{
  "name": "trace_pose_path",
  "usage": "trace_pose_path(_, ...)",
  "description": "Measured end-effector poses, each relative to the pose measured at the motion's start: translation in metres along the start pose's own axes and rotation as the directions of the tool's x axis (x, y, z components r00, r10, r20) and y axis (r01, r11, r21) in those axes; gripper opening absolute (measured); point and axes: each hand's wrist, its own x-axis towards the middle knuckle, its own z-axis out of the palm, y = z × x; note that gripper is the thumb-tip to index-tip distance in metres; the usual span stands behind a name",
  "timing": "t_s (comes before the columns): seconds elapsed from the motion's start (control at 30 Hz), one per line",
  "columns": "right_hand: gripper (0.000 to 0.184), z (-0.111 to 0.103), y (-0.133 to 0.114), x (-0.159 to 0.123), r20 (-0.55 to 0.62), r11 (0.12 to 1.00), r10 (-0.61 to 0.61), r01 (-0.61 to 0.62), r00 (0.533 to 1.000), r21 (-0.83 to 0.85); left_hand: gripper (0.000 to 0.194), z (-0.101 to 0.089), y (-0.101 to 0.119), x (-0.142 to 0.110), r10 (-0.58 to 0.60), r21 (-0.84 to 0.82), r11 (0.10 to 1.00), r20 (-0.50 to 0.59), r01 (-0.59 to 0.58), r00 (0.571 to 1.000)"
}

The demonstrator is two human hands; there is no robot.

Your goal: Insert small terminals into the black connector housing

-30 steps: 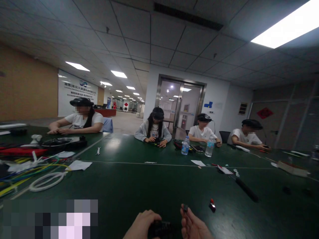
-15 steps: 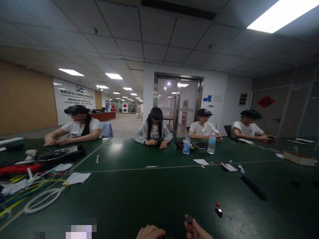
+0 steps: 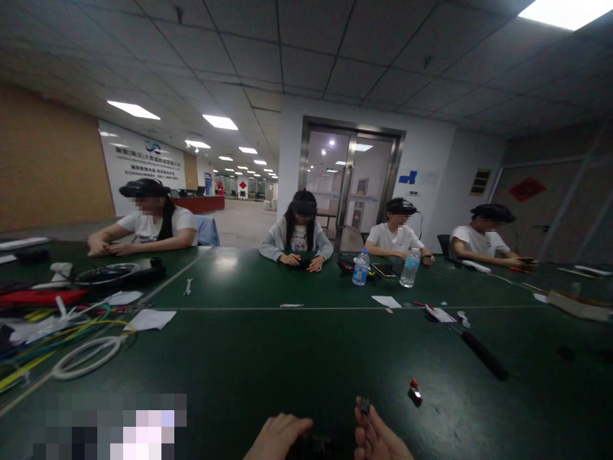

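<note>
At the bottom edge of the head view my left hand (image 3: 278, 436) is curled over a dark object (image 3: 313, 445) that is mostly cut off by the frame. Beside it, my right hand (image 3: 378, 437) pinches a small black part (image 3: 364, 405) between its fingertips, held just above the green table (image 3: 268, 358). A small red and black piece (image 3: 414, 390) lies on the table a little beyond and to the right of my right hand.
Several people sit along the far side, hands on the table. Two water bottles (image 3: 361, 267) stand mid-table. A black rod (image 3: 483, 355) lies at right. Coloured cables and a white loop (image 3: 86, 358) with papers clutter the left.
The view dipped and rose again. My hands stay together at the bottom edge, the right one still pinching the small black part.
</note>
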Motion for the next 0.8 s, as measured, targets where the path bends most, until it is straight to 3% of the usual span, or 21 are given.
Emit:
trace_pose_path(0.2,0.015,0.02,0.003,-0.017,-0.047,0.996,-0.061,0.064,0.997,0.065,0.045,-0.004,0.015,-0.016,0.016,-0.062,0.998,-0.109,-0.023,0.994)
trace_pose_path(0.43,0.019,0.025,0.001,-0.011,-0.102,0.998,-0.037,0.031,0.994,-0.056,0.041,-0.013,0.024,-0.019,0.029,-0.047,0.998,-0.095,-0.034,0.995)
trace_pose_path(0.57,0.023,0.022,0.003,-0.015,-0.062,0.994,-0.087,0.083,0.994,-0.066,0.041,-0.012,0.023,-0.018,0.047,-0.038,0.998,-0.103,-0.051,0.994)
trace_pose_path(0.7,0.026,0.02,0.004,-0.018,-0.033,0.965,-0.158,0.147,0.987,-0.218,0.039,-0.009,0.021,-0.017,0.052,-0.027,0.998,-0.123,-0.055,0.991)
trace_pose_path(0.77,0.031,0.019,0.004,-0.016,0.003,0.887,-0.252,0.232,0.968,-0.399,0.038,-0.009,0.021,-0.017,0.049,-0.021,0.998,-0.121,-0.052,0.991)
trace_pose_path(0.8,0.033,0.018,0.005,-0.016,0.049,0.807,-0.306,0.286,0.951,-0.516,0.037,-0.01,0.021,-0.017,0.051,-0.019,0.998,-0.122,-0.054,0.991)
